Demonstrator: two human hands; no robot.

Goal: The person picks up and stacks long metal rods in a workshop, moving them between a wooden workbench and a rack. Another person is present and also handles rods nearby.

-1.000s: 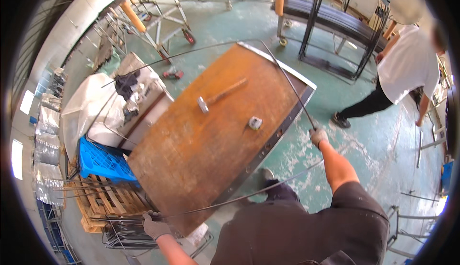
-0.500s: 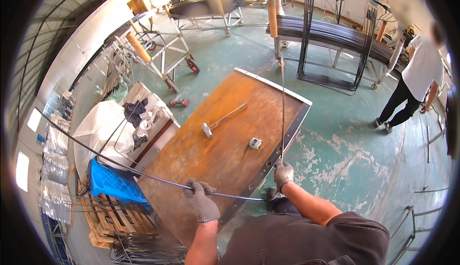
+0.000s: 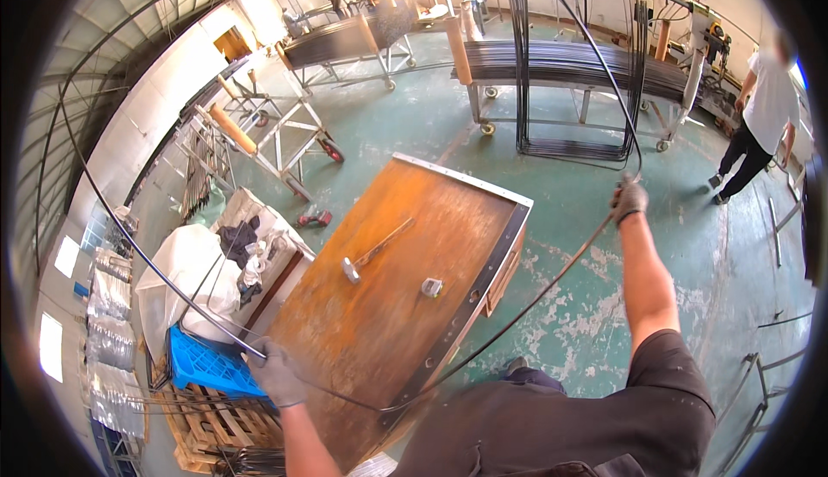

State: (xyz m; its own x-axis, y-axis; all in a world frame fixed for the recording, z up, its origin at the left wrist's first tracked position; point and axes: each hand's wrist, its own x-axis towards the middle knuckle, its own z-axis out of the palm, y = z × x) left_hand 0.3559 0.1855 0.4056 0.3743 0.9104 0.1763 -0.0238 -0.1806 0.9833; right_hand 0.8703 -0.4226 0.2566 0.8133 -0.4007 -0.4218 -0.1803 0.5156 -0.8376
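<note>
Grey-gloved right hand point(image 3: 630, 199) has swung up and outward since half a second ago, farther from the grey-gloved left hand point(image 3: 280, 377), with the long, thin, bent dark-metal rod point(image 3: 567, 266) spread between them.
Rust-brown, flat rectangular worktable point(image 3: 345, 348) stands below, an openwork blue plastic pallet point(image 3: 207, 360) at its left; the rod dips across the table's near end and rises past both hands, though it is hard to tell whether it is all one piece. The right hand is curled round it, well beyond the table's edge; the left hand is closed on it near the pallet. On the tabletop, a wooden-handled hammer point(image 3: 379, 246) lies left of a small silver-grey tape measure point(image 3: 432, 287), the two apart.
</note>
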